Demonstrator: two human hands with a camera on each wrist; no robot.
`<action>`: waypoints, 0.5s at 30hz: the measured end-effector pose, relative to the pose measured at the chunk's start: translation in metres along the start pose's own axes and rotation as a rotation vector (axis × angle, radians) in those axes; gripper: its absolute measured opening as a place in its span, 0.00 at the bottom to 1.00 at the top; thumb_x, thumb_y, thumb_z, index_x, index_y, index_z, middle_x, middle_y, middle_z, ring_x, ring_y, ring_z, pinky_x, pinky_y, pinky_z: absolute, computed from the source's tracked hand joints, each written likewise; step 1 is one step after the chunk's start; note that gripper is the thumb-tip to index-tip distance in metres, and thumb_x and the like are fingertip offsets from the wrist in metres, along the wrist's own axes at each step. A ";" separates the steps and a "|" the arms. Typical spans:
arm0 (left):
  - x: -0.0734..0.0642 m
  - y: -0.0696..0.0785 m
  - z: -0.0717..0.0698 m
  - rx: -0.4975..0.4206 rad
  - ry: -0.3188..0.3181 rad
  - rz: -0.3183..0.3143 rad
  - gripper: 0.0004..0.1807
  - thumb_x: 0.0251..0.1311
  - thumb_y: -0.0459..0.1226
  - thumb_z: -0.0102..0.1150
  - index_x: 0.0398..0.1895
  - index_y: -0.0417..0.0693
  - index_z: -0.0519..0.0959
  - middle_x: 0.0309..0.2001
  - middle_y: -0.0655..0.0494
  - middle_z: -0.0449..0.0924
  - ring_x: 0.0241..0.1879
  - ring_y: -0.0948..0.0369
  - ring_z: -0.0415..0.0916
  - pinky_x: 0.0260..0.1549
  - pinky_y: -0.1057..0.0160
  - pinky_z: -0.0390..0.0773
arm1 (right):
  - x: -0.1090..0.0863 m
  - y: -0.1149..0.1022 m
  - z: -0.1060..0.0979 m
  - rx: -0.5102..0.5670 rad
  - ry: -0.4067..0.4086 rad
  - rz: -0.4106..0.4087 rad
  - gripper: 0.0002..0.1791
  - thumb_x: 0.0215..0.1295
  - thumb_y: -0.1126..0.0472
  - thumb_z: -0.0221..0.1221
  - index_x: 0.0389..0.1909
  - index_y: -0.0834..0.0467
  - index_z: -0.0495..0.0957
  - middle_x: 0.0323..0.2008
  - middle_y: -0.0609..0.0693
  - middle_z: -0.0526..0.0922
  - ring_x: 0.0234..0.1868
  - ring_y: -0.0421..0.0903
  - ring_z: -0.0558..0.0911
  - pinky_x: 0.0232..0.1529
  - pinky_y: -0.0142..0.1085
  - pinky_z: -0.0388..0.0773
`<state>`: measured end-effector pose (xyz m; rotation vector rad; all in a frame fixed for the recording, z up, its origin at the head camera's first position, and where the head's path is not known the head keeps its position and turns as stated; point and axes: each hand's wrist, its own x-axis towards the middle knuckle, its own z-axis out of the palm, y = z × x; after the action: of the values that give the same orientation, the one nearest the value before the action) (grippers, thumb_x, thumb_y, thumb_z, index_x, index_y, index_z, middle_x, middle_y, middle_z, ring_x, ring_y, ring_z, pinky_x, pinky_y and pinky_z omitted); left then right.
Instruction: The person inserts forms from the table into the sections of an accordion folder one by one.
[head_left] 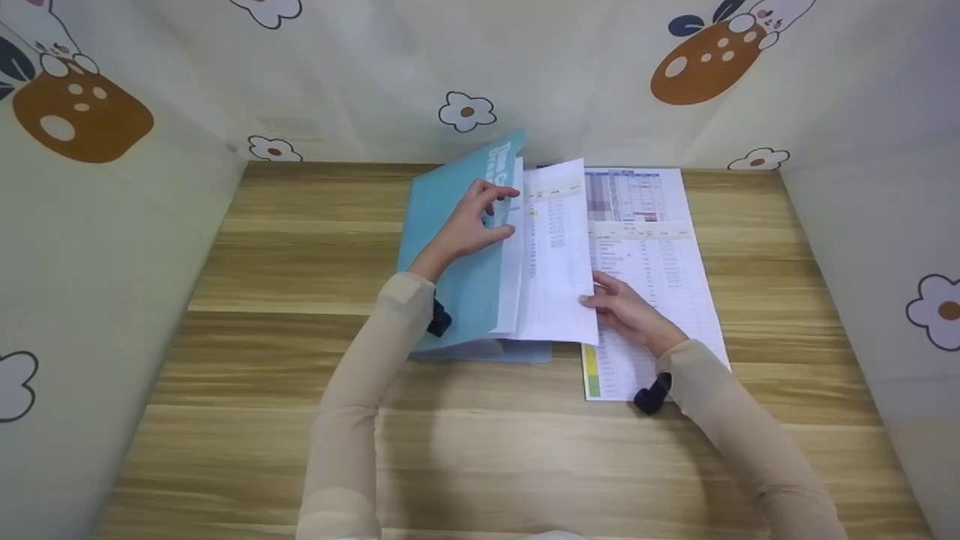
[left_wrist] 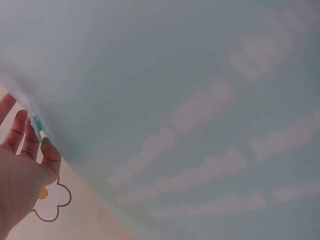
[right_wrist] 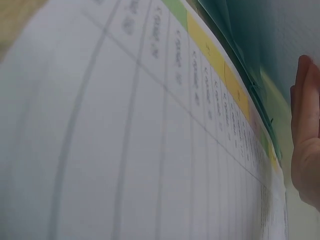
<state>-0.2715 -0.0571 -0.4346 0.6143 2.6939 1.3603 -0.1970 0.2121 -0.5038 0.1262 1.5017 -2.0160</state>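
Note:
A light blue folder (head_left: 427, 206) stands partly open, its front cover tilted up, with printed paper between its covers. My left hand (head_left: 472, 221) reaches across that cover and holds its free edge between thumb and fingers. The left wrist view shows these fingers (left_wrist: 15, 135) at the edge beside a small green clasp (left_wrist: 38, 125). With my right hand (head_left: 634, 311) I pinch the right edge of a printed sheet (head_left: 559, 292), thumb on its face. That sheet sticks out of the folder and overlaps another printed sheet (head_left: 686, 315) lying flat to the right.
The wooden table (head_left: 300, 262) carries the folder and papers near its back edge. Patterned cloth walls (head_left: 570, 82) with flowers and rabbits rise behind and at both sides. A small black device (head_left: 654, 394) sits at the right wrist, over the flat sheet.

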 end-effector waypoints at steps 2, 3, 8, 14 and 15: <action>0.000 0.000 0.000 -0.007 0.002 0.009 0.28 0.45 0.42 0.61 0.55 0.56 0.69 0.44 0.59 0.60 0.40 0.63 0.60 0.35 0.69 0.68 | 0.001 0.001 0.002 -0.006 -0.008 -0.003 0.35 0.56 0.71 0.54 0.64 0.60 0.51 0.53 0.59 0.67 0.50 0.53 0.72 0.48 0.44 0.68; 0.000 0.000 0.000 -0.010 0.004 0.010 0.28 0.45 0.42 0.61 0.54 0.56 0.69 0.44 0.59 0.60 0.40 0.63 0.60 0.35 0.69 0.68 | 0.001 0.001 0.003 -0.011 -0.011 -0.007 0.35 0.56 0.71 0.54 0.64 0.60 0.52 0.53 0.59 0.67 0.50 0.53 0.72 0.48 0.44 0.68; 0.001 0.000 0.001 -0.012 0.007 0.011 0.28 0.45 0.41 0.61 0.54 0.56 0.70 0.44 0.59 0.60 0.40 0.62 0.60 0.35 0.69 0.68 | 0.002 0.001 0.007 -0.051 0.017 -0.044 0.34 0.55 0.70 0.56 0.62 0.62 0.55 0.50 0.58 0.70 0.47 0.52 0.75 0.44 0.42 0.71; 0.000 0.000 0.001 -0.017 0.009 0.001 0.28 0.45 0.41 0.62 0.54 0.57 0.70 0.43 0.59 0.60 0.40 0.62 0.61 0.35 0.69 0.69 | 0.003 0.000 0.011 -0.080 0.091 -0.064 0.32 0.53 0.69 0.59 0.60 0.61 0.58 0.46 0.57 0.73 0.43 0.51 0.76 0.40 0.41 0.73; 0.000 0.000 0.001 -0.021 0.009 0.000 0.28 0.45 0.41 0.62 0.54 0.56 0.70 0.43 0.60 0.60 0.40 0.62 0.61 0.35 0.69 0.69 | 0.003 0.001 0.012 -0.086 0.095 -0.065 0.32 0.53 0.69 0.59 0.59 0.61 0.58 0.45 0.57 0.74 0.43 0.51 0.77 0.41 0.40 0.73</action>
<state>-0.2712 -0.0565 -0.4350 0.6082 2.6829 1.3934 -0.1956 0.1997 -0.5013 0.1411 1.6691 -2.0178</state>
